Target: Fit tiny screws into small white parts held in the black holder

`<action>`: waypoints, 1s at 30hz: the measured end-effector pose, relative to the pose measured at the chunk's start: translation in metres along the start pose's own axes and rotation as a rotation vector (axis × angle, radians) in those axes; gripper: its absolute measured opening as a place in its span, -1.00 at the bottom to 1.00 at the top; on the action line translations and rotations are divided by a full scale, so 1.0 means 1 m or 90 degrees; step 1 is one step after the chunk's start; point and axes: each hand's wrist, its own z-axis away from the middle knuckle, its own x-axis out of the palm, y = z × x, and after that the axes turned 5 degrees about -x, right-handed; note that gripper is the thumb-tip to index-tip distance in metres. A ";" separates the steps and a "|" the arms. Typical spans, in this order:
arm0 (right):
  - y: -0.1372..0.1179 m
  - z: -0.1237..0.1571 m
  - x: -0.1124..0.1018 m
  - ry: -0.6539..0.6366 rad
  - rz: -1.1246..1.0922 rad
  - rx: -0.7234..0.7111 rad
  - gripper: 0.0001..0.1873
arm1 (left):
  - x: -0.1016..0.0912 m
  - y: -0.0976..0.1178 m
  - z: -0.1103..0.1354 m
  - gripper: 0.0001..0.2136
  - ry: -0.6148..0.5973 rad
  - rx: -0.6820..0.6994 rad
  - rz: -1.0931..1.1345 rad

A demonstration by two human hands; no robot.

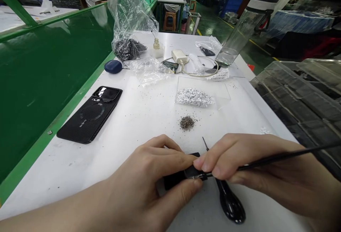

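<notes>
My left hand (157, 175) is closed around a small black part (170, 180), pressing it near the table with thumb and index finger. My right hand (255, 168) pinches slim black tweezers (269, 160), whose metal tip rests on the black part beside my left thumb. Under my right fingers lies a screwdriver (231, 203) with a glossy black handle, its thin shaft pointing away from me. Just beyond both hands is a pile of tiny dark metal screws (187, 122). Behind that, a clear bag (195, 98) holds many small white pieces. My fingers hide much of the black part.
A black phone (92, 115) lies on the left of the white table (128, 125). A water bottle (237, 40), white charger (179, 56), small glass bottle (156, 44), blue case (113, 66) and plastic bags stand at the back. Compartment trays (293, 93) border the right edge; people sit farther off.
</notes>
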 end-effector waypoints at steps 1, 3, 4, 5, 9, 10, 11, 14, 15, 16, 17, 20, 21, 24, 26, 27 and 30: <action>0.000 0.000 0.000 0.001 -0.004 0.001 -0.80 | 0.001 -0.001 0.000 -0.82 0.000 0.002 0.004; 0.000 0.000 0.000 0.006 -0.011 -0.002 -0.79 | 0.002 -0.002 0.000 -0.83 -0.002 0.010 0.013; 0.000 0.000 0.000 0.006 -0.011 -0.001 -0.79 | 0.002 -0.003 0.000 -0.83 -0.002 0.013 0.016; -0.001 0.000 0.000 0.005 -0.011 0.002 -0.79 | 0.002 -0.003 0.000 -0.84 -0.001 0.015 0.018; -0.004 -0.003 -0.001 0.005 -0.008 0.003 -0.81 | 0.002 -0.002 0.000 -0.84 0.000 0.016 0.019; -0.005 -0.003 -0.001 0.005 -0.007 0.002 -0.81 | 0.002 -0.002 0.000 -0.84 0.000 0.017 0.018; -0.005 -0.004 -0.001 0.007 -0.007 0.002 -0.82 | 0.002 -0.001 0.000 -0.84 0.001 0.016 0.018; -0.003 -0.004 0.000 0.004 -0.004 0.003 -0.82 | 0.001 -0.001 -0.001 -0.84 0.003 0.011 0.013; -0.002 -0.003 0.000 0.003 -0.004 0.000 -0.82 | 0.001 -0.001 -0.001 -0.84 0.003 0.009 0.010; -0.001 -0.002 0.000 -0.001 -0.003 -0.001 -0.81 | 0.001 -0.001 -0.001 -0.84 0.002 0.007 0.008; 0.000 -0.001 0.000 -0.003 -0.004 -0.002 -0.80 | 0.001 -0.001 0.000 -0.83 0.002 0.007 0.008; 0.002 0.002 -0.001 -0.009 -0.007 0.001 -0.76 | 0.000 0.000 0.000 -0.84 0.002 0.010 0.013; 0.002 0.003 -0.001 -0.011 -0.006 0.003 -0.76 | -0.001 0.000 0.000 -0.84 0.002 0.011 0.014; -0.001 0.002 -0.002 -0.015 0.004 0.010 -0.76 | -0.002 0.000 0.000 -0.85 -0.005 0.008 0.013; -0.003 0.000 -0.003 -0.014 0.003 0.010 -0.76 | -0.001 0.000 0.000 -0.83 -0.008 0.003 0.009; -0.003 -0.001 -0.004 -0.015 0.000 0.009 -0.76 | -0.001 0.000 0.000 -0.83 -0.010 0.003 0.007; -0.004 -0.003 -0.004 -0.023 -0.001 0.009 -0.77 | 0.000 -0.001 -0.001 -0.82 -0.009 0.004 0.006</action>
